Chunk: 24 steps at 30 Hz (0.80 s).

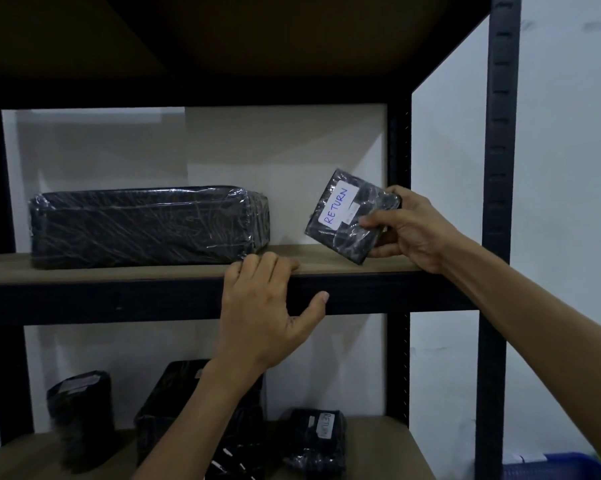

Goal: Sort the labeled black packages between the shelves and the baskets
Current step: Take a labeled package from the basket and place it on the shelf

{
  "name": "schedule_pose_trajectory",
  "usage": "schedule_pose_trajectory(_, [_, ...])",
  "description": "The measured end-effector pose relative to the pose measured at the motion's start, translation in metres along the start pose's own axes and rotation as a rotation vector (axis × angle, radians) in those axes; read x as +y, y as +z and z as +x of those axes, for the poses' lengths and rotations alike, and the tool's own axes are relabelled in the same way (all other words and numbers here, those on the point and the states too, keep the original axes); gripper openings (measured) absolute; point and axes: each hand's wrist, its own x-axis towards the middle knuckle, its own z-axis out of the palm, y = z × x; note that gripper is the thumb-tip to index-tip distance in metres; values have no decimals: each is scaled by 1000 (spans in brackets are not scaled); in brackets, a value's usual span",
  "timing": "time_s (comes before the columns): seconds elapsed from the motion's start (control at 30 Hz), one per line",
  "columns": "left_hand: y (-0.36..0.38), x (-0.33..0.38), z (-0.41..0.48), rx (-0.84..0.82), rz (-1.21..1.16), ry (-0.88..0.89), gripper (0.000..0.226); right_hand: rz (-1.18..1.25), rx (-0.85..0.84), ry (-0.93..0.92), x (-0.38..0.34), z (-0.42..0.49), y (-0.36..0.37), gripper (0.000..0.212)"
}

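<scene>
My right hand (pixel 409 230) grips a small flat black package (pixel 347 216) wrapped in clear film, tilted above the right end of the middle shelf (pixel 119 271). Its white label reads RETURN. My left hand (pixel 267 306) rests on the shelf's front edge, fingers on the board and thumb against the dark rail. A large black wrapped package (pixel 146 226) lies on the same shelf to the left. On the lower shelf (pixel 378 441) stand a cylindrical black package (pixel 80 410), a tall black package (pixel 174 393) partly behind my left forearm, and a small black package (pixel 319 438) labelled RETURN.
The rack's dark metal uprights (pixel 499 202) stand at the right, with a white wall behind. A blue basket (pixel 555 467) shows at the bottom right corner. The upper shelf's underside (pixel 257 36) spans the top.
</scene>
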Motion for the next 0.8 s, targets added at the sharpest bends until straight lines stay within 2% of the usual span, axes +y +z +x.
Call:
schedule_pose_trajectory(0.17, [-1,0,0,-14,3,-2,50,115,34,20,2,2,-5,25])
schedule_pose_trajectory(0.27, [-1,0,0,-16,0,3,50,-61,7,98,2,0,-6,33])
schedule_pose_trajectory(0.33, [-1,0,0,-14,-2,6,49,-236,-3,67,4,-3,-2,30])
schedule_pose_trajectory(0.43, [0,-1,0,-16,-5,4,50,-371,20,44,6,-3,3,23])
schedule_pose_trajectory(0.67, [-2,-1,0,-45,2,4,52,-415,86,129,11,6,5,38])
schedule_pose_trajectory(0.8, [-1,-2,-1,-45,-1,3,52,-436,125,115,15,5,5,34])
